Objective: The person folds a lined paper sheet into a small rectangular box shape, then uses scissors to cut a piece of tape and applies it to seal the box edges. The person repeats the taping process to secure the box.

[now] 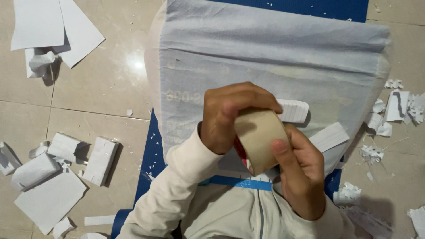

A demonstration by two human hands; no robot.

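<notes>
Both my hands hold a roll of brown packing tape (258, 135) over my lap. My left hand (228, 117) grips its upper side, fingers curled across the top and thumb pressed on the roll's face. My right hand (301, 170) cups it from below, thumb lying along the outer band. Under the roll lies a large sheet of thin white translucent paper (265, 53) spread over a blue cutting mat (152, 155). Two small folded lined-paper pieces (295, 110) (330, 136) rest on that sheet just right of my hands.
Tiled floor (102, 79) surrounds the mat. Folded white paper blocks (101, 160) and flat sheets (48, 199) lie at the left, larger sheets (53, 26) at the top left. Paper scraps and cut-outs (398, 108) litter the right side.
</notes>
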